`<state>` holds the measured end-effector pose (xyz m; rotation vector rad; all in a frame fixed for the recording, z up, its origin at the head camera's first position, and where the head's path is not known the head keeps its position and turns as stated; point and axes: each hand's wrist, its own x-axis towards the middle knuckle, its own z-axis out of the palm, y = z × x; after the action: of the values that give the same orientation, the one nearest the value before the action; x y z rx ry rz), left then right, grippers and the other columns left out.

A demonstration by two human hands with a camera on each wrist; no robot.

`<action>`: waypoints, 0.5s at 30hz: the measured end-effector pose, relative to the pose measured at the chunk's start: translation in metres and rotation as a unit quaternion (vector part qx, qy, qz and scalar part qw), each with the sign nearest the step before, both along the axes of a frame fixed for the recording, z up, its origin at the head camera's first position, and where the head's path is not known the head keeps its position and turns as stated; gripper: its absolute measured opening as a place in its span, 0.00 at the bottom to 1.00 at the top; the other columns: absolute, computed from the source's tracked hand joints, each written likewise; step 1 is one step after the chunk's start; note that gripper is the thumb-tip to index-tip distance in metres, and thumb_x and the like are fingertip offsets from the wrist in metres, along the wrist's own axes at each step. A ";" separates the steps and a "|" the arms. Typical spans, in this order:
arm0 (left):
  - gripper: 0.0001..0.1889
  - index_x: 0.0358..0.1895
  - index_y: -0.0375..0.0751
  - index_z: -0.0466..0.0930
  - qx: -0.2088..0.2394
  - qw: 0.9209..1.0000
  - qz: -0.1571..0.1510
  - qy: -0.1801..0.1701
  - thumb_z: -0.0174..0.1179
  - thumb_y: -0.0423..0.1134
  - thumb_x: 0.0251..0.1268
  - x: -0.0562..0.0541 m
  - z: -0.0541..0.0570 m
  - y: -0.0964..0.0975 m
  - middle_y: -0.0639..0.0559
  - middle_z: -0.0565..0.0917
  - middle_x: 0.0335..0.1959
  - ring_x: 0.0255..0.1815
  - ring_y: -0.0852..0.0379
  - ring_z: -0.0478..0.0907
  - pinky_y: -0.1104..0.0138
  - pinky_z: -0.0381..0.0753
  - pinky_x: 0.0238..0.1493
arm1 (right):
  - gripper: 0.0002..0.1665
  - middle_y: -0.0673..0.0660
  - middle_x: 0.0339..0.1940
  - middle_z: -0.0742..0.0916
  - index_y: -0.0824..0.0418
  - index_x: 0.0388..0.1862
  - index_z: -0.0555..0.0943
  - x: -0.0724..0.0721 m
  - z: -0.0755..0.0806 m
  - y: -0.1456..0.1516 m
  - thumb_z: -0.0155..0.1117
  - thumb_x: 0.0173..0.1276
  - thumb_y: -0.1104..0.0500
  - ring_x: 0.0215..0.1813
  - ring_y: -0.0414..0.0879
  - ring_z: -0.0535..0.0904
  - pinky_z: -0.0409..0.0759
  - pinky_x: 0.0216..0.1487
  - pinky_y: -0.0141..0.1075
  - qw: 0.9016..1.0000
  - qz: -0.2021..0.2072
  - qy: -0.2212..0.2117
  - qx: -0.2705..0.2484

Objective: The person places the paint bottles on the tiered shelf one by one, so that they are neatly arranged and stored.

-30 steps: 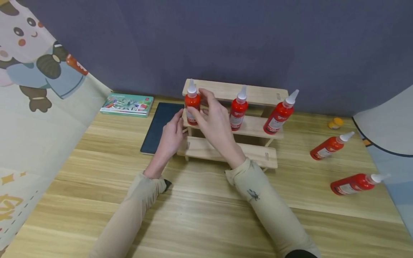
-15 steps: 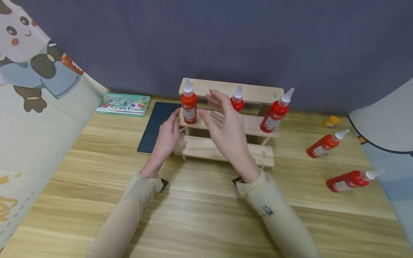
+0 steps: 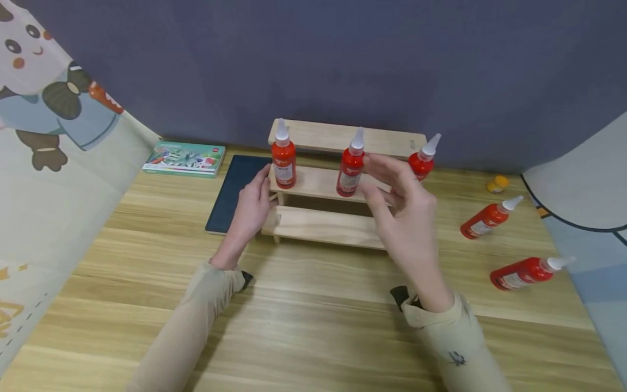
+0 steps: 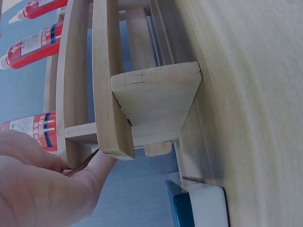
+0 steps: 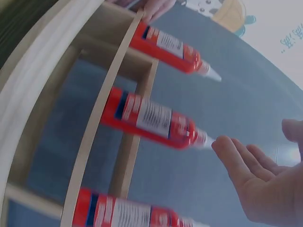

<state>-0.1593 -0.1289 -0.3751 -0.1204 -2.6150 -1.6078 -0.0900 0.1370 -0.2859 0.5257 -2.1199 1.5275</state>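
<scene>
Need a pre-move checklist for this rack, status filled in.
1. Left hand on wooden rack's left end: ok.
2. Left red bottle, middle red bottle and right red bottle standing on middle shelf: ok.
3. Right hand holding nothing: ok.
4. Right fingers apart from middle red bottle: cannot tell; they overlap its nozzle in right wrist view.
5. Far red bottle and near red bottle racked: not ok; both on table.

Worktop (image 3: 294, 337): light wood-look surface, streaked grain, soft sheen. Behind the worktop stands a plain, dark blue-grey wall (image 3: 318, 65). Left of the worktop, an off-white wall covering (image 3: 44, 207) bears a printed cartoon figure (image 3: 80, 122) and gold stars. Right of the worktop, a covering (image 3: 578, 174) shows white and light-blue areas and a black curved line. Lighting appears diffuse.
</scene>
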 end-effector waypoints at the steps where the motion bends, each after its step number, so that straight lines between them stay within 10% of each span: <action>1: 0.26 0.84 0.30 0.57 0.002 1.000 0.000 0.001 0.37 0.36 0.93 0.000 0.000 0.000 0.28 0.77 0.48 0.59 0.32 0.84 0.50 0.90 0.56 | 0.23 0.58 0.63 0.88 0.69 0.68 0.80 0.002 0.000 0.005 0.69 0.76 0.70 0.64 0.50 0.85 0.86 0.59 0.30 1.000 -0.010 -0.005 0.006; 15: 0.26 0.85 0.30 0.56 0.009 1.000 0.001 -0.005 0.37 0.36 0.93 0.000 0.001 0.000 0.26 0.72 0.73 0.63 0.33 0.82 0.49 0.89 0.57 | 0.22 0.57 0.60 0.89 0.65 0.68 0.83 0.014 -0.003 0.053 0.69 0.76 0.70 0.60 0.42 0.87 0.85 0.51 0.23 0.996 -0.086 -0.015 0.007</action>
<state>-0.1590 -0.1287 -0.3741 -0.1088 -2.6073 -1.6357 -0.0761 0.1896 -0.2893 0.3167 -2.1388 1.4340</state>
